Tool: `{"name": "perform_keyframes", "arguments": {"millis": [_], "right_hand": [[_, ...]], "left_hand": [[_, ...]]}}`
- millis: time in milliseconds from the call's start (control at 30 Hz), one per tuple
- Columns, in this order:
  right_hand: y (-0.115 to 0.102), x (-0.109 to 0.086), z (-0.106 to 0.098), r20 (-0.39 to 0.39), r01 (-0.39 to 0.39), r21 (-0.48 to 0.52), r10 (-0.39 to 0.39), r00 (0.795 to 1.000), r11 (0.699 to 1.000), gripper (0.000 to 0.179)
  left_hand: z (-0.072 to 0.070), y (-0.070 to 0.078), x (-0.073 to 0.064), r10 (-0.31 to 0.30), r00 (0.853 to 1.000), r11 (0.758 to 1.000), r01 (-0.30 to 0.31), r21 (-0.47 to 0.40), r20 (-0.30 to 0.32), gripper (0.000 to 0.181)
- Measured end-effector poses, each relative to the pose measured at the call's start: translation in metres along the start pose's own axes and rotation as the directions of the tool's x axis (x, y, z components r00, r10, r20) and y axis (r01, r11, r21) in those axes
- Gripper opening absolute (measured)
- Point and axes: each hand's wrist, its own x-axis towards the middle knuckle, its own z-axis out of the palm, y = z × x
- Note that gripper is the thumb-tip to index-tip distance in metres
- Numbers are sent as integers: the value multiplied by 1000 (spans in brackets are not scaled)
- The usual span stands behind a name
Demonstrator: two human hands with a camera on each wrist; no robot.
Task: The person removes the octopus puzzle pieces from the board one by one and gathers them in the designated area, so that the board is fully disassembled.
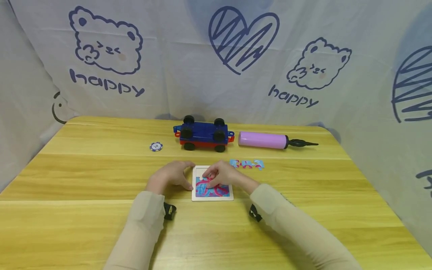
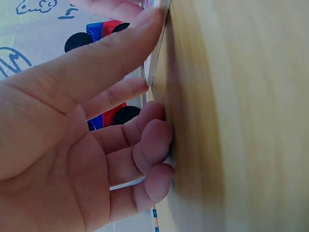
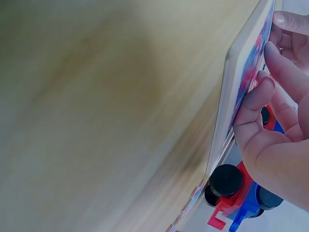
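A white-rimmed puzzle board lies flat on the table, partly filled with blue, pink and purple pieces; a pale bare strip shows along its upper left. My left hand holds the board's left side, with thumb at the lower edge and index finger at the top corner. In the left wrist view the other fingers curl beside the board against the table. My right hand is over the picture, thumb and curled fingers pinching a puzzle piece that they mostly hide. Several loose joined pieces lie just beyond the board, to the right.
Behind the board, a blue and red toy car base with black wheels stands near the back edge. Right of it lies a purple hand pump with a black nozzle. A poker chip rests back left. A printed cloth hangs behind the table.
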Motion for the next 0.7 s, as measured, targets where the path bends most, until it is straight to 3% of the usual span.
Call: {"name": "perform_keyframes", "arguments": {"millis": [333, 700], "right_hand": [[-1, 3, 0, -12, -37, -29, 37, 999, 999, 20], [0, 3, 3, -35, -12, -45, 10, 999, 999, 23]], "left_hand": [[0, 0, 1, 13, 1000, 1000, -13, 11, -5, 70], [1, 0, 0, -12, 1000, 1000, 12, -16, -1, 70]]}}
